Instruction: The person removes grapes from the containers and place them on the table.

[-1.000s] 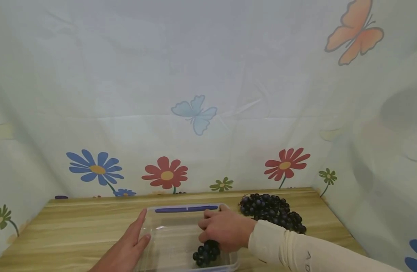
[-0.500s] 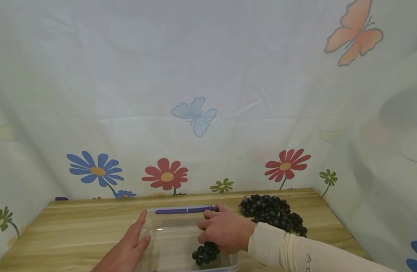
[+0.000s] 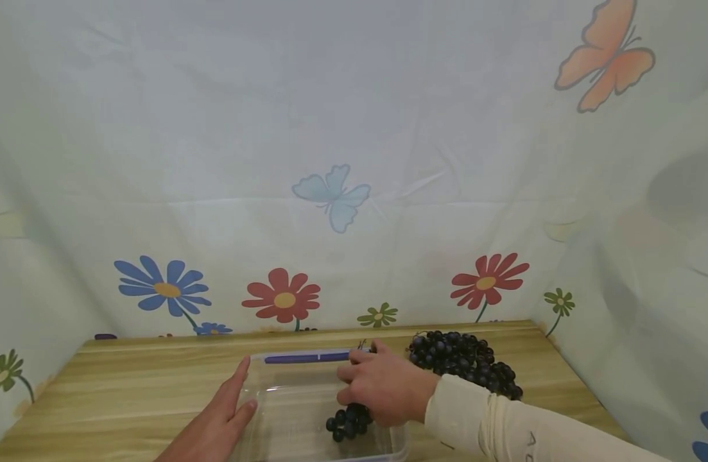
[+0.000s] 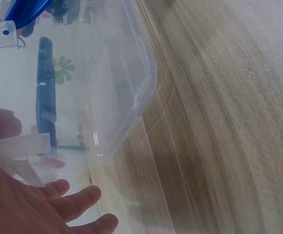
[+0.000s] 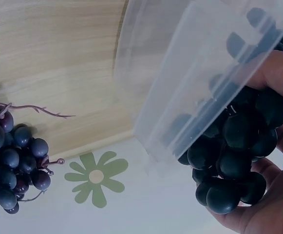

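Note:
A clear plastic box (image 3: 298, 417) with blue clips (image 3: 296, 359) stands at the table's near edge. At its left side, my left hand (image 3: 217, 417) touches the wall with straight fingers; the left wrist view shows those fingers (image 4: 78, 202) beside a white side latch (image 4: 22, 146). My right hand (image 3: 382, 388), over the box's right end, grips a bunch of dark grapes (image 3: 348, 422). The lower grapes hang inside the box, and a bit of stem pokes out past the fingers. In the right wrist view the held bunch (image 5: 241, 131) is beside the box's rim, curled fingers behind it.
More dark grapes (image 3: 463, 359) lie in a heap on the wood-grain table (image 3: 134, 385), right of the box and close to my right forearm. A white cloth backdrop (image 3: 215, 160) with printed flowers and butterflies rises behind and at both sides.
My right hand has edged slightly away from me with the grapes, and the bunch's stem now shows above the far rim. The left hand and the box look unmoved.

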Demonstrator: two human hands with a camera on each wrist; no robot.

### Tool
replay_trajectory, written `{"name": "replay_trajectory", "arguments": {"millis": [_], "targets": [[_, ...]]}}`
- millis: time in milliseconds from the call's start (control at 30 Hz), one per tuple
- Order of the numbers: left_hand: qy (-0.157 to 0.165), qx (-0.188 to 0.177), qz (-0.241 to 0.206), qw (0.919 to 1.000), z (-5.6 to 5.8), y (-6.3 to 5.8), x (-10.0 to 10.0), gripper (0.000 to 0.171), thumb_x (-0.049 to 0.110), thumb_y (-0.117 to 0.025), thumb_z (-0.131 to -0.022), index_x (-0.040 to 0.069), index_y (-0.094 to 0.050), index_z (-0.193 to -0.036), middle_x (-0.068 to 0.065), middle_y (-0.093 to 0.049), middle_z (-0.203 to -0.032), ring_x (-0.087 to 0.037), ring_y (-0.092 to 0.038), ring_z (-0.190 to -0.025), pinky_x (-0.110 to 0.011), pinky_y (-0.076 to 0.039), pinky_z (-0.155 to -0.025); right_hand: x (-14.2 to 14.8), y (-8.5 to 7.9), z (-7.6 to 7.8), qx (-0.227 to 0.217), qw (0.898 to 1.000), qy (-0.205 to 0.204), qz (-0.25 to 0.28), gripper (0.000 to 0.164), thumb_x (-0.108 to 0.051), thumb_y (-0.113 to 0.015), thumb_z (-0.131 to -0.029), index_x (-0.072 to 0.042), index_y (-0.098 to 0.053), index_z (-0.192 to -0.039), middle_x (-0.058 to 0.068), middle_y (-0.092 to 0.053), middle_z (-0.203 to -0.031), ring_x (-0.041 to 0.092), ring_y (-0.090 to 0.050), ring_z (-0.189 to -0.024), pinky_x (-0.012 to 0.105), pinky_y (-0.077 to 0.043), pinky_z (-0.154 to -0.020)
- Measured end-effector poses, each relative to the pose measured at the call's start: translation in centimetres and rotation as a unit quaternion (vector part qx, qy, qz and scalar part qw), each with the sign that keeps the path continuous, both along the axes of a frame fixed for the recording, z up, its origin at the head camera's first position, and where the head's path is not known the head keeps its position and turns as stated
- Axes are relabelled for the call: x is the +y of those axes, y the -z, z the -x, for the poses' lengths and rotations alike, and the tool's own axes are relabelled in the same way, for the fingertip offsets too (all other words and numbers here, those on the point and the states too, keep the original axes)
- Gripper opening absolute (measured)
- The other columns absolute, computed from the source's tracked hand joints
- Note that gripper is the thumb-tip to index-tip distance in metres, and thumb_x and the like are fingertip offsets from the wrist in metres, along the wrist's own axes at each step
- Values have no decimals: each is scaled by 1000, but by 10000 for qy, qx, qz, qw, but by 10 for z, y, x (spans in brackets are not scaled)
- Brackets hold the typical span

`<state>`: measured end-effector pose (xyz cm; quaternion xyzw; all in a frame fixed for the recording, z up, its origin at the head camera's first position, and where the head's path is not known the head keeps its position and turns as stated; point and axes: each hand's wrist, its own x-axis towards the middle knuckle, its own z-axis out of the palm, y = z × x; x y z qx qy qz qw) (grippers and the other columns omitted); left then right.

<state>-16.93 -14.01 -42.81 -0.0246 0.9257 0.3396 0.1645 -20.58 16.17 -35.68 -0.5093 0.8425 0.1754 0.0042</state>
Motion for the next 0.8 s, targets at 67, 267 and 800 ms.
{"name": "replay_trajectory", "arguments": {"millis": [67,267,800], "targets": [[1,21,14,10000,0,0,0,91,63,-46,-105,22,3,-169,-26,-17,-172,-54,-20,-156,-73,-21,-122,0,-1,-1,43,10000,-1,48,36,-31,-85,-87,-46,-72,-117,-17,-62,-111,10,-51,-105,42,-52,-92],[0,36,26,10000,-1,0,1,91,62,-47,-105,22,3,-169,-26,-16,-172,-54,-18,-156,-74,-20,-122,2,-3,-1,81,9999,11,122,35,-32,-84,-87,-47,-72,-117,-17,-62,-112,10,-51,-104,39,-48,-86],[-21,22,78,10000,-3,0,2,91,62,-47,-104,22,3,-169,-26,-16,-172,-54,-18,-156,-74,-21,-122,10,-15,-1,122,9988,140,446,34,-26,-83,-88,-44,-74,-115,-16,-61,-104,10,-51,-97,42,-50,-86]]}}
